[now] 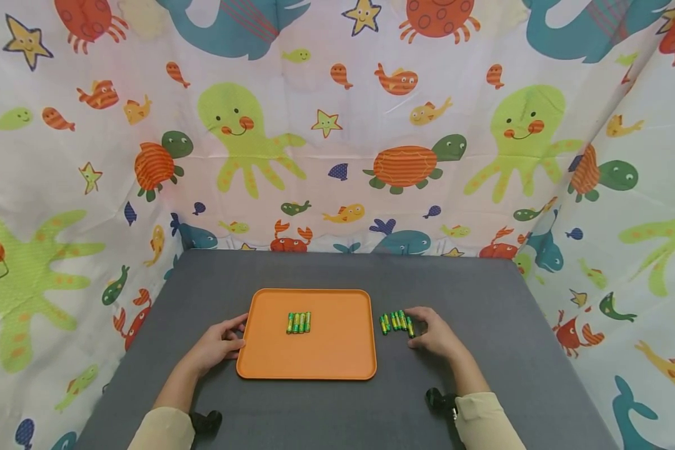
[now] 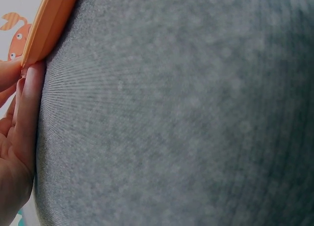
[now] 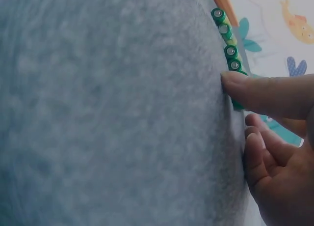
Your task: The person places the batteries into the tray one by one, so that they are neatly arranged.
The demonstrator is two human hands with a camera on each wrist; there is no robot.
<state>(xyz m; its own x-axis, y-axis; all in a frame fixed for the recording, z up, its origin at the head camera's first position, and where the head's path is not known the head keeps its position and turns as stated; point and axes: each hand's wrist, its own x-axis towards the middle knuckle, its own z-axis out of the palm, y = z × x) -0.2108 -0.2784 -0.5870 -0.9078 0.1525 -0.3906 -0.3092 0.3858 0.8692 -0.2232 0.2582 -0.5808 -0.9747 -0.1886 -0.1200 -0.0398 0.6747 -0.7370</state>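
An orange tray [image 1: 326,356] lies on the grey table, with a row of several green-and-yellow batteries [image 1: 299,322] on it. My left hand [image 1: 216,344] holds the tray's left edge; in the left wrist view, the thumb sits at the rim [image 2: 37,44] and the fingers come beneath it. To the right of the tray, more green batteries [image 1: 394,321] lie side by side on the table. My right hand [image 1: 435,334] pinches the rightmost battery [image 1: 410,327] lengthwise, index finger at its far end and thumb at its near end. From the right wrist, the thumb [image 3: 265,96] partly hides that battery.
The grey table [image 1: 315,412] extends around the tray on all sides. A white curtain [image 1: 326,206] printed with sea animals hangs behind the table and along both sides. Black straps with small devices [image 1: 440,401] are worn at both wrists.
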